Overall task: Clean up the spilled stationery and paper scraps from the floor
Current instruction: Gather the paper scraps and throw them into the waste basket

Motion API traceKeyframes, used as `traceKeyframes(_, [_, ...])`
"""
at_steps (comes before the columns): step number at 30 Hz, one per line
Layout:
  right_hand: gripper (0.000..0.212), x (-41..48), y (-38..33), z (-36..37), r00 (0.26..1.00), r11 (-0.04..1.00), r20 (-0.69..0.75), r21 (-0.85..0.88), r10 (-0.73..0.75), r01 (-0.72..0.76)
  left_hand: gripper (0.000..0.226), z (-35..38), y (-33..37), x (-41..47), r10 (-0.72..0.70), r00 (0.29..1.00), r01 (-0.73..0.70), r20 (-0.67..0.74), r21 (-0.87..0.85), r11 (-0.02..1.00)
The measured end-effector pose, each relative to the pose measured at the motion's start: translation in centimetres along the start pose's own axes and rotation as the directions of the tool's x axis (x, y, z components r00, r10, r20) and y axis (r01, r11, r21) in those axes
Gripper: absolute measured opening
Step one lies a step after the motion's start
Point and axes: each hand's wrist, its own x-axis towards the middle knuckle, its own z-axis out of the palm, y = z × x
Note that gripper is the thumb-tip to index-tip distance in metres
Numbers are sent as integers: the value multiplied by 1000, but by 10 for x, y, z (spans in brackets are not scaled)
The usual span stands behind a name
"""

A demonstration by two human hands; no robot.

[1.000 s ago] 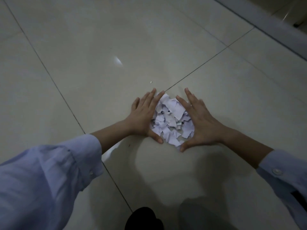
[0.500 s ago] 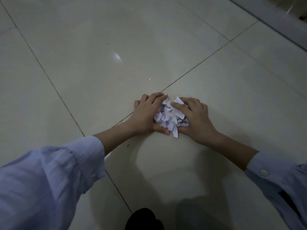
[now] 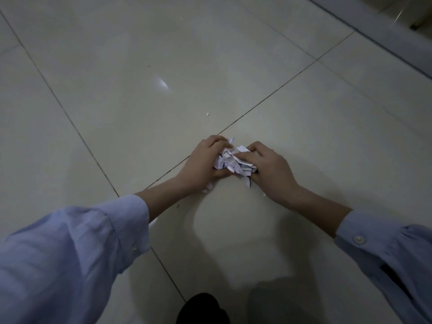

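Note:
A bunch of white paper scraps (image 3: 232,162) is squeezed together between both of my hands, low over the tiled floor (image 3: 140,101). My left hand (image 3: 202,160) curls round the bunch from the left, fingers over the top and thumb underneath. From the right, my right hand (image 3: 268,168) grips the same bunch, with its fingers bent over the scraps. A few loose scraps (image 3: 207,188) hang or lie just below the left hand. One tiny scrap (image 3: 207,114) lies alone on the floor farther away.
Pale glossy tiles with dark grout lines spread all around. A grey raised ledge (image 3: 374,26) runs across the far right corner. A dark shape, maybe a shoe (image 3: 203,308), sits at the bottom edge. No stationery is in view.
Both hands went from flat round a spread pile to curled tightly on it. The scraps are now a compact bunch, pulled slightly nearer to me.

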Motion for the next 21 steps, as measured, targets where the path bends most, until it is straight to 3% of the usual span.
traceKeyframes(8, [34, 9, -4, -10, 995, 992, 70, 95, 77, -83, 13, 0, 9, 5, -50, 998, 49, -37, -6, 999])
traceKeyframes(17, [20, 17, -15, -44, 990, 982, 38, 131, 133, -137, 27, -16, 37, 17, -10, 998, 9, -63, -2, 1000])
traceKeyframes(21, [23, 21, -18, -65, 991, 981, -14, 142, 136, -133, 18, -28, 54, 26, 33, 994, -27, -100, 55, 998])
